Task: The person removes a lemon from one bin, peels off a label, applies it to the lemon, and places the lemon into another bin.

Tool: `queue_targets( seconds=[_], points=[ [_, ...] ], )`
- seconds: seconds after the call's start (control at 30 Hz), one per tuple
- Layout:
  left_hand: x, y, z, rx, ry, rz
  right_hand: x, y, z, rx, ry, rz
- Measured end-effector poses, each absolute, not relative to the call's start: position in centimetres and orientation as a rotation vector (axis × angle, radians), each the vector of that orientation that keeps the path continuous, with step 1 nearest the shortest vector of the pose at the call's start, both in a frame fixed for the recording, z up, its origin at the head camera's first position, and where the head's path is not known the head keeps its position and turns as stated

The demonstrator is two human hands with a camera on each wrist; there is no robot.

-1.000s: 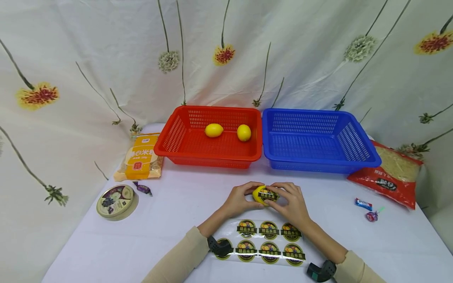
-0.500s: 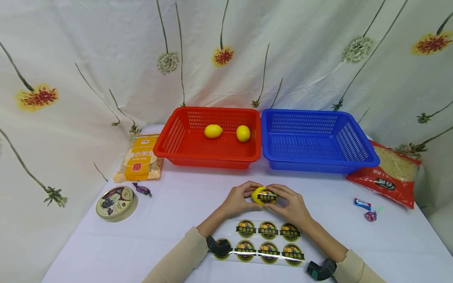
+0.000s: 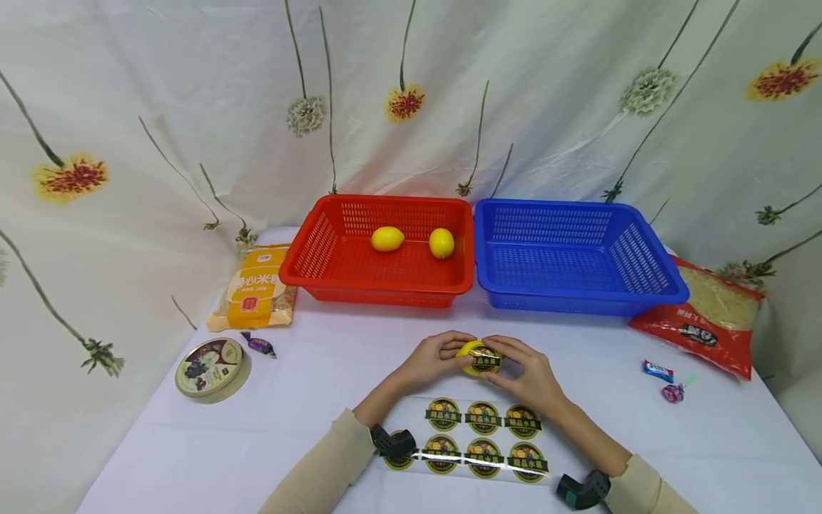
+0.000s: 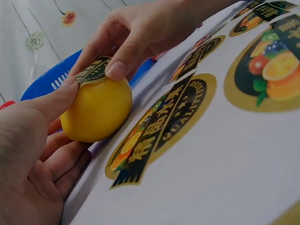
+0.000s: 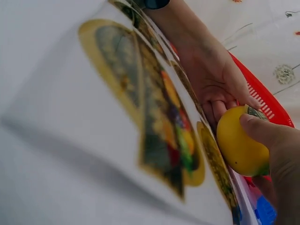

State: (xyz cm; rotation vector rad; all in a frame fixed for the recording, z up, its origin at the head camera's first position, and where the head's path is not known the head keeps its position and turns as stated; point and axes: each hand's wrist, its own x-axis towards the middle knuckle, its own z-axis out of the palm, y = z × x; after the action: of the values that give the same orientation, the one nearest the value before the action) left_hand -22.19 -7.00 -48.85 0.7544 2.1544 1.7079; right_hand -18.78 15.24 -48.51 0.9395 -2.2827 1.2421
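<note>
A yellow lemon [image 4: 96, 112] is held between both hands just above the table, with a dark, gold-edged fruit sticker [image 3: 488, 359] on its upper side. My left hand [image 3: 432, 363] grips it from the left, thumb pressed on the sticker's near end in the left wrist view. From the other side my right hand [image 3: 529, 375] holds the lemon, its thumb also touching the sticker. Under the wrists lies a clear sheet [image 3: 464, 434] bearing several round stickers. Part of the lemon's far side is hidden by fingers.
A red basket [image 3: 379, 289] with two lemons [image 3: 388, 239] stands behind, beside a blue basket [image 3: 581, 291]. Left are an orange food bag [image 3: 253, 289], a round tin [image 3: 210, 368] and a purple sweet [image 3: 260, 344]; right, a red bag [image 3: 716, 332], blue sweet [image 3: 658, 370] and lollipop [image 3: 674, 392].
My left thumb has come up from the lemon's lower side onto the sticker's left end. The sticker sheet has shifted slightly left with the left wrist. The right hand stays almost still.
</note>
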Motion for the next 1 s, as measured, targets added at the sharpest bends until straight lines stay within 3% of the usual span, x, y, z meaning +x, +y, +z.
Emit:
queue_targets(
  seconds=[0.23,0.7,1.0],
  points=[
    [-21.0,-7.0,-46.2,0.715,2.121,1.726,-17.9,15.2,-46.1,0.759,-2.36,1.962],
    [-22.8,-7.2,-48.8,0.79,2.078,1.754,-19.1,16.0,-46.6,0.808,-2.379,2.03],
    [-22.7,-7.4,-49.4,0.813,2.071,1.785,-20.5,17.0,-49.4,0.866,-2.388,2.001]
  ],
)
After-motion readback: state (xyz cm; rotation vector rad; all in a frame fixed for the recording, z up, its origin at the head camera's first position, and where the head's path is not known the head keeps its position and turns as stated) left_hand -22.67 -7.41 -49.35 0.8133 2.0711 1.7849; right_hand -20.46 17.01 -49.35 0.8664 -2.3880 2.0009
